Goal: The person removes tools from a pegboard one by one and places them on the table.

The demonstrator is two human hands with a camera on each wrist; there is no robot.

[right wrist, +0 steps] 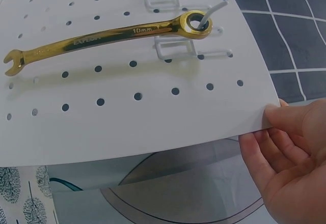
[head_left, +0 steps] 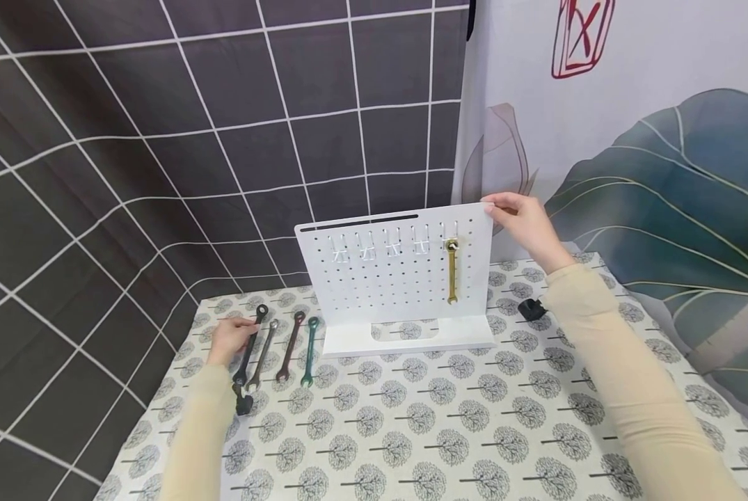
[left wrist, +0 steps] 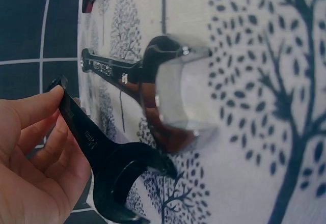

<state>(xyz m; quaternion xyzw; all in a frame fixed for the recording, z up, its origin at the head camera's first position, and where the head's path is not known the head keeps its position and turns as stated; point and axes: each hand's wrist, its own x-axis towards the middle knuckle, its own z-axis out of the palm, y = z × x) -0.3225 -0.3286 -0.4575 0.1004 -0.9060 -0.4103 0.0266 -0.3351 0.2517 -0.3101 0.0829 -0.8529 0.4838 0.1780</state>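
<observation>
Thumb and fingers of my left hand (head_left: 228, 341) pinch a black combination wrench (head_left: 250, 353) near its ring end. Its open end points toward the left wrist camera (left wrist: 109, 173). Beside it on the cloth lie a silver wrench (head_left: 264, 355), a dark red wrench (head_left: 291, 348) and a green wrench (head_left: 311, 351). A white pegboard (head_left: 399, 289) stands upright on its base. My right hand (head_left: 527, 226) pinches the board's upper right corner. From the rightmost hook hangs a gold wrench (head_left: 452, 275) by its ring end, marked 10mm in the right wrist view.
Several hooks (head_left: 366, 247) in a row along the top of the pegboard hold nothing. The table wears a tree-print cloth (head_left: 405, 445). Behind hang a dark grid-patterned curtain (head_left: 242, 153) and a pale curtain with leaf drawings (head_left: 680, 181).
</observation>
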